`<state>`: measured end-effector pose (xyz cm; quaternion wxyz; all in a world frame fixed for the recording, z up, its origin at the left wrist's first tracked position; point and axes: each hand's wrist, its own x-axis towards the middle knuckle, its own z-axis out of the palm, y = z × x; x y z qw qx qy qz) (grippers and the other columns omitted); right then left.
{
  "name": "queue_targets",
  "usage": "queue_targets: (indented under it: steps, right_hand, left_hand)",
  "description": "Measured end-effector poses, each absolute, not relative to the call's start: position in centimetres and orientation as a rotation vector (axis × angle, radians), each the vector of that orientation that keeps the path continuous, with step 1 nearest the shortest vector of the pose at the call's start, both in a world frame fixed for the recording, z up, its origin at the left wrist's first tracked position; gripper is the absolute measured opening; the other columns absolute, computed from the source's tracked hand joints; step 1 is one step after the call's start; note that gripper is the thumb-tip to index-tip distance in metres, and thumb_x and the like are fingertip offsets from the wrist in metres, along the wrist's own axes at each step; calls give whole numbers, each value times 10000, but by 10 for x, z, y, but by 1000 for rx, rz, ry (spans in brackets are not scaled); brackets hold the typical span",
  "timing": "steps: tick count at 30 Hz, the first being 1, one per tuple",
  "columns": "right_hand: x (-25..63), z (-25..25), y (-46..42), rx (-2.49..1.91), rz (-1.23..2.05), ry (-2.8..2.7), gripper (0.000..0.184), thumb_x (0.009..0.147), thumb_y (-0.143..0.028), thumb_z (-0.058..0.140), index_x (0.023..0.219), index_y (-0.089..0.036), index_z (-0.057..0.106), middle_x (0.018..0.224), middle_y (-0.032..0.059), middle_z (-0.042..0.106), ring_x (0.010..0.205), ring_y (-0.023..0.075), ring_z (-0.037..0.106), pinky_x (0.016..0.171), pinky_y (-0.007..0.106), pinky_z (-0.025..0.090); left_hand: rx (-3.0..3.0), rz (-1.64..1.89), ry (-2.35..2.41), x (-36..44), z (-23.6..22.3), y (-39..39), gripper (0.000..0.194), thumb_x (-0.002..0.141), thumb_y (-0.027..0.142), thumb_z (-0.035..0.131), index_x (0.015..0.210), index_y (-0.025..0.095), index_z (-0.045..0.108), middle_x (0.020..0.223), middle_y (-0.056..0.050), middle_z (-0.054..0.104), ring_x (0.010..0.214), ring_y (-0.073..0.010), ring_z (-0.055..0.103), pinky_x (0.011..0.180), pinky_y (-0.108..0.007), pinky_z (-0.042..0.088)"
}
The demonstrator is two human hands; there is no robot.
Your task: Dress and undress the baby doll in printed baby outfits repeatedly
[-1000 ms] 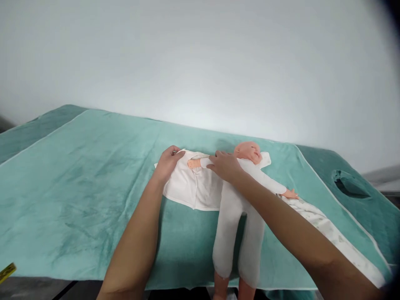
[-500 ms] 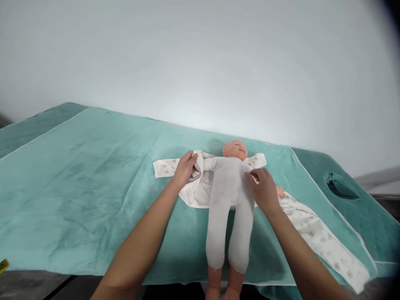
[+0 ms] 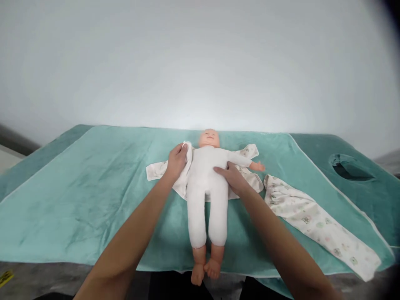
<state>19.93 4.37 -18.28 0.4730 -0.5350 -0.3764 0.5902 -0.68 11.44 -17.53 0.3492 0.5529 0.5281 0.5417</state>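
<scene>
My left hand (image 3: pixel 177 161) pinches the baby shirt (image 3: pixel 156 171), right hand (image 3: pixel 233 176) grips the doll (image 3: pixel 208 171) — one arm (image 3: pixel 240 158) unsleeved, trousers (image 3: pixel 318 221) unworn

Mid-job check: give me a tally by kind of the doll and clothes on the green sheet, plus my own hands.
Doll: 1
Clothes: 2 (printed top, printed trousers)
Hands: 2 (left hand, right hand)
Total: 5
</scene>
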Motion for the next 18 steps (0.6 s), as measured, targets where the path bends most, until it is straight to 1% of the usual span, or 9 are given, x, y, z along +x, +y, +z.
queue_targets:
  steps: [3,5,7,8,9,12,14,16,18]
  right_hand:
    - [195,-207,54,-1099,1543,-932,426,741,-375,790,1105,-214,638,1167,80,719,1040,264,682,917,409,591]
    - [195,-222,59,-963,1592,-888,437,783,-401,750,1167,-233,625,1207,51,712,1069,241,675,960,396,573]
    - [198,-233,63,-879,1634,-855,428,798,-411,738,1179,-253,624,1233,39,705,1092,234,672,975,393,566]
    - [200,-236,63,-857,1653,-848,420,793,-409,743,1169,-261,629,1239,37,704,1102,234,671,978,394,564]
    - [201,-237,64,-842,1666,-844,411,787,-405,750,1157,-267,635,1243,35,703,1113,234,668,984,393,561]
    - [204,-237,64,-804,1681,-846,393,773,-405,758,1128,-273,653,1242,30,703,1134,234,660,1006,395,546]
    - [204,-236,63,-739,1676,-880,409,783,-413,743,1158,-278,652,1269,22,691,1161,228,647,1035,393,524]
    - [204,-236,62,-680,1671,-919,441,803,-425,721,1216,-291,642,1310,9,671,1214,215,619,1074,387,492]
    - [205,-236,61,-679,1653,-944,460,814,-434,712,1249,-305,638,1337,0,656,1283,198,573,1111,383,455]
  left_hand:
    - [1531,1311,1462,6,-150,116,338,876,431,568,645,203,472,582,28,391,579,-118,367,532,-241,313]
    - [1543,1109,1518,17,-128,104,293,833,393,634,642,195,532,558,22,437,557,-124,409,513,-248,326]
    - [1507,873,1514,28,-103,81,214,767,365,717,702,184,622,592,3,533,549,-142,486,494,-261,357]
    - [1481,780,1493,33,-90,68,203,732,357,757,782,178,675,669,-20,612,570,-159,545,495,-269,387]
    - [1462,698,1458,37,-78,55,258,713,356,781,890,180,712,795,-51,681,615,-178,605,507,-276,423]
    - [1474,611,1334,42,-56,26,413,760,406,758,1125,218,711,1073,-104,720,755,-222,695,553,-283,497]
    - [1562,643,1318,39,-59,23,397,837,443,678,1184,253,691,1100,-89,720,809,-228,705,589,-290,520]
    - [1720,720,1406,36,-77,34,349,885,436,614,1189,278,684,1078,-60,723,857,-227,700,661,-312,538]
    - [1935,819,1534,39,-102,55,333,886,384,616,1196,277,679,1101,-54,718,985,-248,679,832,-364,537]
